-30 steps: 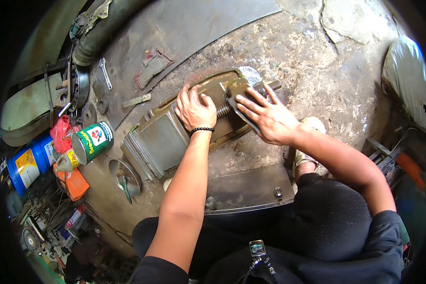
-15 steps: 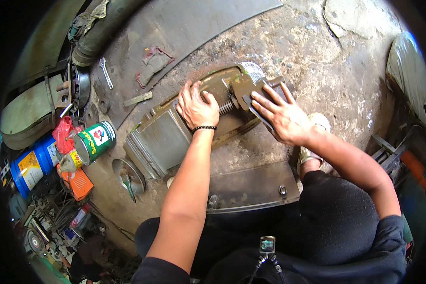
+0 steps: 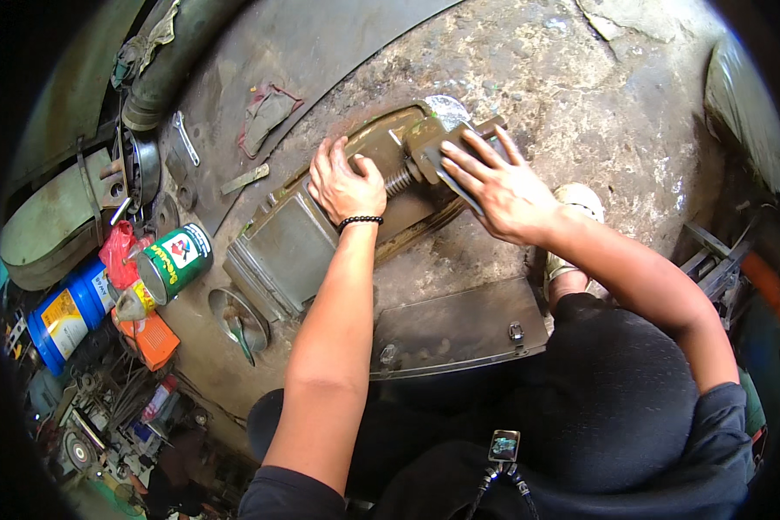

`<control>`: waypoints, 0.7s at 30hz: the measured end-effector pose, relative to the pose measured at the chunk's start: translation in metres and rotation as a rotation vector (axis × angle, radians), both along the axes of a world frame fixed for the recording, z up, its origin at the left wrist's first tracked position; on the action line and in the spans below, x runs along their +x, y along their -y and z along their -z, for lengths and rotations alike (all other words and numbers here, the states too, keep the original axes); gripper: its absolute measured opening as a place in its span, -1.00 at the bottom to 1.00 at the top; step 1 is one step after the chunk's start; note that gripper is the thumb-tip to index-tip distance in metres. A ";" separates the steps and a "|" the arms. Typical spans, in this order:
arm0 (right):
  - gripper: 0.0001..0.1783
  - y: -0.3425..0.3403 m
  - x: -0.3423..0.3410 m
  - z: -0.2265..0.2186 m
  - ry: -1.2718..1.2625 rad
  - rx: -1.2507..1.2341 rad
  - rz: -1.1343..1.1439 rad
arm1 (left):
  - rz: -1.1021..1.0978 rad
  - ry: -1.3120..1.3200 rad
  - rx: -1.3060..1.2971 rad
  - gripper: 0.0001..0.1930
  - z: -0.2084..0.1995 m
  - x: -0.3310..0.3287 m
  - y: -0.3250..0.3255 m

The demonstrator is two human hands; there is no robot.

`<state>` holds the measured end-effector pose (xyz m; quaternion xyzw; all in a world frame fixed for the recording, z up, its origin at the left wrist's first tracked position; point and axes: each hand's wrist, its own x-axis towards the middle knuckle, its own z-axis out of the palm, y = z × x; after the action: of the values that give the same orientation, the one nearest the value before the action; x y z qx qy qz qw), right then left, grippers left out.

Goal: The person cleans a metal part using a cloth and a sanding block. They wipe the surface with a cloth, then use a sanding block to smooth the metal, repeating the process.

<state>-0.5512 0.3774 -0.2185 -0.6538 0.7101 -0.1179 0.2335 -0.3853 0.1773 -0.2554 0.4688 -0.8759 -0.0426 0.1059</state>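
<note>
A large brown-grey machine vise lies on the floor in front of me, its screw exposed in the middle. My left hand rests on the vise's jaw, fingers laid forward together and thumb apart, holding nothing loose. Under the straight fingers of my right hand is a dark grey sheet of sandpaper, pressed against the block at the screw's right end. The palm and the underside of that sheet are hidden.
To the left stand a green can, a blue bucket and an orange box. A bowl with a brush sits beside the vise. Near my knees lies a metal plate. An adjustable wrench and a rag lie farther off.
The view has shifted slightly, and the vise and both hands appear a little farther left and up. My right hand keeps the sandpaper on the end block; the left stays on the jaw.
</note>
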 end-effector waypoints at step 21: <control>-0.30 0.003 0.002 -0.005 -0.098 -0.094 0.004 | -0.007 -0.045 -0.003 -0.58 -0.002 0.001 0.000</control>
<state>-0.5488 0.3741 -0.2136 -0.6676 0.7156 -0.1195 0.1673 -0.3844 0.1773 -0.2530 0.4708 -0.8716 -0.0516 0.1264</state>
